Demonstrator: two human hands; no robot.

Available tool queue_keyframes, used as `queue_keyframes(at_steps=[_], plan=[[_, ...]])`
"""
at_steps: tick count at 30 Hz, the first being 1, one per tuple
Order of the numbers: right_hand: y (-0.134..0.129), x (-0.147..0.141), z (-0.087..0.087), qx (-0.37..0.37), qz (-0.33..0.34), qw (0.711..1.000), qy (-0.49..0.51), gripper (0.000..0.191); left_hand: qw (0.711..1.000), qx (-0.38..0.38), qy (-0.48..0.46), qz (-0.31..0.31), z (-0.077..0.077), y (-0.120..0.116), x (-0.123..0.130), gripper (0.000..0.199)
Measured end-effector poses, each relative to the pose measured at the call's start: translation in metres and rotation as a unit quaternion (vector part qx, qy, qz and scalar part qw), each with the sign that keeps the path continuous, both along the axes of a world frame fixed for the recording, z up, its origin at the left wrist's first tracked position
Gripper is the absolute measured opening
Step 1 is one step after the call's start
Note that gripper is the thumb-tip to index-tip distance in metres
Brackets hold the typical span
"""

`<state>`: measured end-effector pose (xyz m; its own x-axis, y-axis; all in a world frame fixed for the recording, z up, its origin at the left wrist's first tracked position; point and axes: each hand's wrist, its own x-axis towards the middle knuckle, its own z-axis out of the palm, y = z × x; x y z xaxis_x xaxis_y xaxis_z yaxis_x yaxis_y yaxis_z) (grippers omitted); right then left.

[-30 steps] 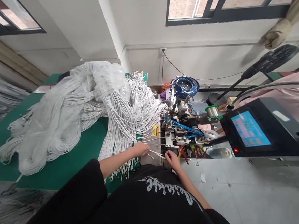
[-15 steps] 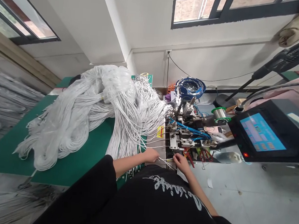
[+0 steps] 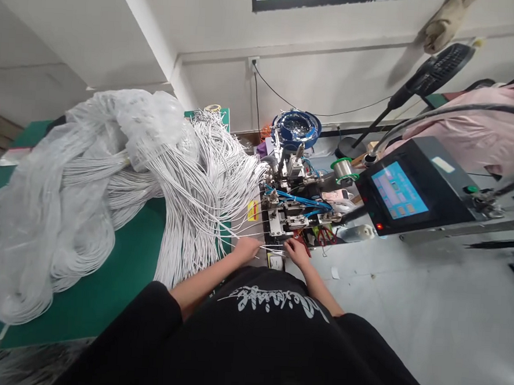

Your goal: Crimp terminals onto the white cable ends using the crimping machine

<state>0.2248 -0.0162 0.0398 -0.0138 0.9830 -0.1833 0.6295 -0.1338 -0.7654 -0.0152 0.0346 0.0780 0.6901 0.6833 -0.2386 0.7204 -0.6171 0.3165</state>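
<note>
Your left hand [image 3: 247, 249] has its fingers closed on thin white cables [image 3: 272, 250], nearly straight, slightly splayed, spanning to your right hand [image 3: 296, 252]. Its fingertips sit by the cable ends; too small to tell if clamped. Blue-tubed machine [image 3: 276, 223] just beyond those fingers.

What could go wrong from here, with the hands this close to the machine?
The right hand, close beside the machine's metal tooling, might get pinched if parts move. The thin white cables in the left hand could snag on the larger cable pile alongside.
</note>
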Motion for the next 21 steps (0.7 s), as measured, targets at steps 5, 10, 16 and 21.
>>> queue_keyframes(at_steps=[5, 10, 16, 21], plan=[[0.005, -0.010, -0.006, 0.001, 0.007, 1.000, -0.010, 0.026, 0.999, 0.038, -0.038, -0.012, -0.016, -0.009, -0.009, 0.037], [0.007, -0.013, -0.013, -0.004, -0.006, 1.000, -0.020, 0.023, 0.997, 0.067, -0.039, -0.007, -0.021, -0.012, -0.009, 0.037], [0.008, -0.014, -0.016, -0.032, -0.028, 0.999, 0.007, 0.021, 0.995, 0.085, -0.047, -0.003, -0.025, -0.010, -0.005, 0.036], [0.013, -0.017, -0.017, -0.065, -0.060, 0.996, 0.019, 0.019, 0.994, 0.091, -0.058, -0.005, -0.030, -0.012, -0.003, 0.037]])
